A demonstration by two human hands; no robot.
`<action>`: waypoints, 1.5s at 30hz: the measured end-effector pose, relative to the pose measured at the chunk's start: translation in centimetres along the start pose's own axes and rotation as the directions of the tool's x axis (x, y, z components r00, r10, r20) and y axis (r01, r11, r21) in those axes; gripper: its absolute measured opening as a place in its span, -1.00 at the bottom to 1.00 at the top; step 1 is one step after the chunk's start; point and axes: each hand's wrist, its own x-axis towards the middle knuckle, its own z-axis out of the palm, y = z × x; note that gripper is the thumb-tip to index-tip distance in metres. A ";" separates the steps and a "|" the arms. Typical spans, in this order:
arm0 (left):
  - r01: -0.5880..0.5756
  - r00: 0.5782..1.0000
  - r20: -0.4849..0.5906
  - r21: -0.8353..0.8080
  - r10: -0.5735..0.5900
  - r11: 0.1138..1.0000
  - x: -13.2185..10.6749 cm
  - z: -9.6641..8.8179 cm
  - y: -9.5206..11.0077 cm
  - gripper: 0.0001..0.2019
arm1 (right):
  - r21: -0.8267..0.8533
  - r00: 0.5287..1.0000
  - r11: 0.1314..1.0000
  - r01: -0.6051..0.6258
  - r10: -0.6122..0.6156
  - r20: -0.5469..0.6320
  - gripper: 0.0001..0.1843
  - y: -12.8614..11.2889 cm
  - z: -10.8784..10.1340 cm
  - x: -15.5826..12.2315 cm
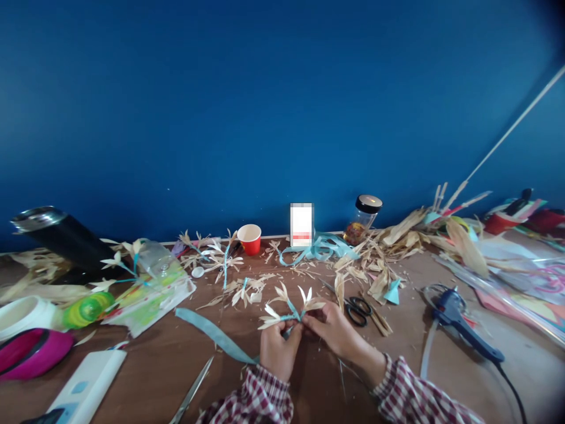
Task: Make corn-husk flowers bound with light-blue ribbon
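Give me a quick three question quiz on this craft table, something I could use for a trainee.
1. True or false: the left hand and right hand together hold the husk flower sprig.
2. What lies on the table just beside the right hand? A) black scissors B) a hammer C) a stapler
3. What colour is the paper cup behind the sprig?
Key: 1 true; 2 A; 3 red.

Husk-petal flower sprig, pale cream petals fanned out, stem wrapped in light-blue ribbon trailing left across table.
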 end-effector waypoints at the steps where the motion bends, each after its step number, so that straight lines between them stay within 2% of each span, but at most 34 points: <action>1: 0.004 1.000 0.010 0.015 -0.004 1.000 0.0 0.0 0.1 -0.76 | -0.001 1.000 1.000 -0.007 0.007 -0.002 -0.82 0.3 -0.1 0.0; 4: 0.002 1.000 0.027 0.044 -0.003 0.999 -0.2 -0.1 0.4 -0.78 | -0.031 1.000 0.999 -0.010 0.009 -0.007 -0.82 0.7 -0.2 -0.2; 8: -0.013 1.000 0.006 0.042 0.013 0.999 -0.4 0.0 0.6 -0.78 | -0.168 0.988 0.979 0.118 -0.133 -0.081 -0.90 0.7 -0.1 -0.6; 10: -0.022 1.000 -0.017 0.032 0.023 0.999 -0.4 0.1 0.5 -0.78 | -0.204 0.981 0.969 0.137 -0.161 -0.106 -0.92 0.6 0.1 -0.8; 14: -0.040 0.998 -0.039 0.026 0.041 0.999 -0.2 0.1 0.4 -0.78 | -0.200 0.979 0.972 0.121 -0.150 -0.138 -0.94 0.4 0.4 -0.9; 19: -0.034 0.999 0.033 0.044 0.032 0.998 -0.1 -0.2 0.6 -0.79 | -0.185 0.987 0.974 0.128 -0.144 -0.077 -0.93 0.3 0.2 -0.9; 28: -0.018 0.998 0.066 0.015 0.017 1.000 -0.1 -0.3 1.0 -0.80 | -0.214 0.985 0.970 0.114 -0.139 -0.105 -0.95 0.8 0.2 -1.4; 32: -0.044 0.997 0.062 0.029 0.042 0.999 -0.1 -0.2 0.8 -0.82 | -0.316 0.971 0.934 0.164 -0.209 -0.115 -0.95 0.7 0.3 -1.8; 36: 0.017 0.998 0.067 0.064 -0.021 0.998 -0.1 -0.1 0.4 -0.79 | -0.437 0.948 0.875 0.209 -0.291 -0.128 -0.88 0.8 0.5 -2.1; 41: 0.036 0.997 0.063 -0.012 -0.035 0.999 -0.1 0.0 0.4 -0.80 | -0.541 0.923 0.802 0.253 -0.368 -0.113 -0.84 1.5 0.8 -2.3; 45: -0.021 0.999 0.033 0.039 0.020 0.999 -0.1 -0.2 0.9 -0.81 | -0.511 0.925 0.828 0.232 -0.350 -0.145 -0.81 1.7 0.8 -1.9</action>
